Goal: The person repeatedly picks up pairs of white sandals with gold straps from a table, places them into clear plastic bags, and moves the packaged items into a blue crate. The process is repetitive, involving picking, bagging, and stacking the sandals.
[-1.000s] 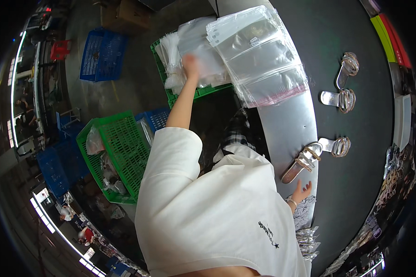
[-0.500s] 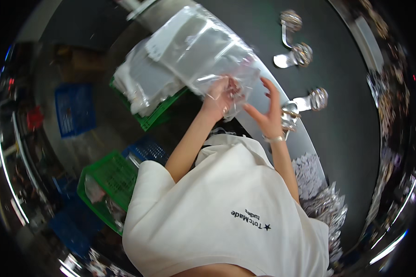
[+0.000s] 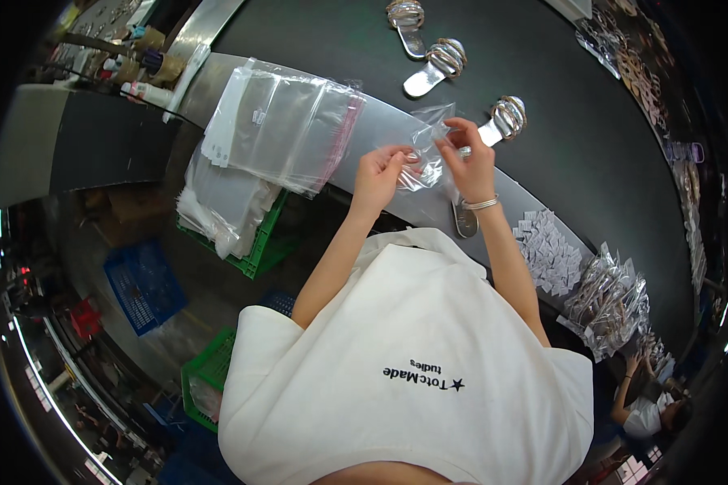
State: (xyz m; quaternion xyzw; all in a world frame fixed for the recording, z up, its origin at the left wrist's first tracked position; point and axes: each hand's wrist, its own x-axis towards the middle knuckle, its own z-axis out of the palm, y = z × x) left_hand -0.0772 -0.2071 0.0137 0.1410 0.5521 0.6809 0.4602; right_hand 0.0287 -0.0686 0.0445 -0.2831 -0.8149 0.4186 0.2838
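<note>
Between my two hands a crumpled clear plastic bag (image 3: 430,168) is held above the table's metal edge. My left hand (image 3: 378,178) pinches its left side, thumb against fingers. On the other side my right hand (image 3: 472,166), with a bracelet at the wrist, has its fingers closed on the film. A silver sandal (image 3: 505,121) lies just beyond the right hand. Another sandal (image 3: 465,220) shows only in part beside the right wrist. To the left is a stack of flat clear bags (image 3: 287,121) with pink edges.
Two more silver sandals (image 3: 433,73) (image 3: 406,26) lie on the dark table (image 3: 323,36). Small white tags (image 3: 548,252) are heaped right of my arm, beside bagged sandals (image 3: 611,299). A green crate (image 3: 259,246) holds more bags. Another person (image 3: 651,404) is at far right.
My left hand has come away from the bag stack with a clear bag. My right hand, earlier spread open, has closed on that bag. The whole view has shifted.
</note>
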